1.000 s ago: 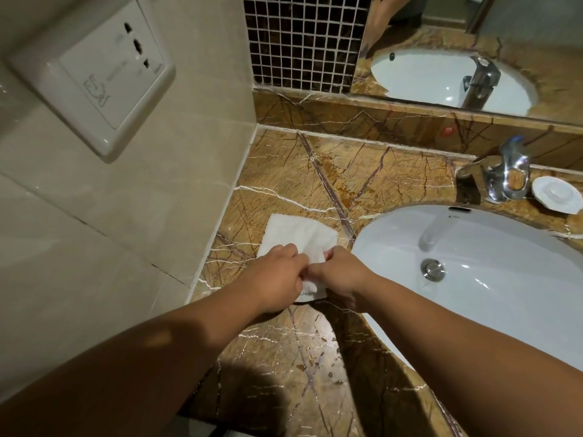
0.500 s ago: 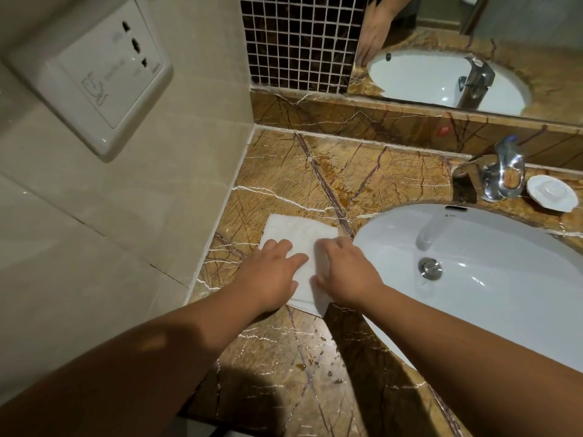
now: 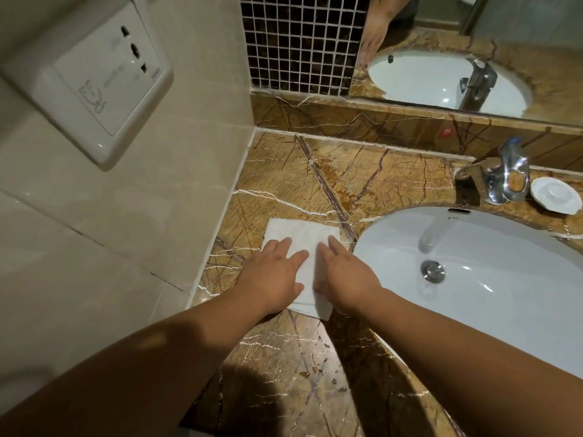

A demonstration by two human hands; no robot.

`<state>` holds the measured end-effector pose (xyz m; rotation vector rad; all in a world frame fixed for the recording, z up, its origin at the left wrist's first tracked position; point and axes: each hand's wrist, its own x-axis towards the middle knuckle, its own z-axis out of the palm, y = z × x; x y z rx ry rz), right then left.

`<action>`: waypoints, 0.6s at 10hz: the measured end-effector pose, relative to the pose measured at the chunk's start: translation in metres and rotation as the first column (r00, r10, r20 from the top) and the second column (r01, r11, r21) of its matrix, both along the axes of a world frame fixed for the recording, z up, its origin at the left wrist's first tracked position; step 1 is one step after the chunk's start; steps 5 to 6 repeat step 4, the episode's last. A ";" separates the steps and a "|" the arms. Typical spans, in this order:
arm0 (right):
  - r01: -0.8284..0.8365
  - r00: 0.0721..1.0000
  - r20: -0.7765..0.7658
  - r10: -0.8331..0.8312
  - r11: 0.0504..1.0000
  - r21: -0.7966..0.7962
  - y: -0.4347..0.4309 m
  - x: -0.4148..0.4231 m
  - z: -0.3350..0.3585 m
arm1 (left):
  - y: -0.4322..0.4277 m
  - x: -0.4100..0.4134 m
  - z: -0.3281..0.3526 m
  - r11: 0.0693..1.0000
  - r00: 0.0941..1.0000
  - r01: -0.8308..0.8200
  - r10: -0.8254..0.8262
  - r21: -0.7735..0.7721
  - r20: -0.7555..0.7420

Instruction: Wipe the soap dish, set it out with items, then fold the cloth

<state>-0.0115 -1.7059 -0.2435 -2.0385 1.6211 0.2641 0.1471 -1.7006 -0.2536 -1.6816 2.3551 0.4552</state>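
Note:
A white cloth (image 3: 301, 234) lies folded flat on the brown marble counter (image 3: 284, 171), just left of the basin. My left hand (image 3: 273, 275) rests palm-down on its left half, fingers spread. On its right half my right hand (image 3: 344, 272) presses flat as well. Neither hand grips the cloth. The white soap dish (image 3: 556, 194) stands at the far right behind the basin, beside the tap, with a small white item in it.
A white oval basin (image 3: 492, 279) with a metal drain plug fills the right side. The chrome tap (image 3: 501, 171) stands behind it. A wall socket (image 3: 94, 80) sits on the tiled left wall. A mirror and dark mosaic tiles back the counter.
My hands went from pinching the cloth's near edge with closed fingers to lying open and flat on it. The cloth now lies smoothed out in a flat rectangle.

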 end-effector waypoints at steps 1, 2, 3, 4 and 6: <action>-0.038 0.999 -0.012 0.037 0.999 -0.034 -0.005 0.000 0.000 | -0.002 -0.002 0.001 1.000 1.000 -0.014 0.014 -0.004 -0.008; -0.067 0.997 -0.045 0.065 0.997 -0.041 -0.007 -0.003 0.002 | -0.004 -0.001 0.003 1.000 1.000 -0.008 0.008 0.011 0.002; -0.030 1.000 -0.009 0.030 0.999 -0.037 -0.003 -0.008 0.006 | -0.007 -0.002 0.009 1.000 0.999 0.013 -0.014 0.021 0.032; 0.013 1.000 0.019 -0.011 0.996 -0.086 0.002 -0.015 0.015 | -0.012 -0.006 0.019 0.998 1.000 0.025 -0.024 -0.054 0.018; 0.013 1.000 0.019 -0.011 0.996 -0.086 0.002 -0.015 0.015 | -0.012 -0.006 0.019 0.998 1.000 0.025 -0.024 -0.054 0.018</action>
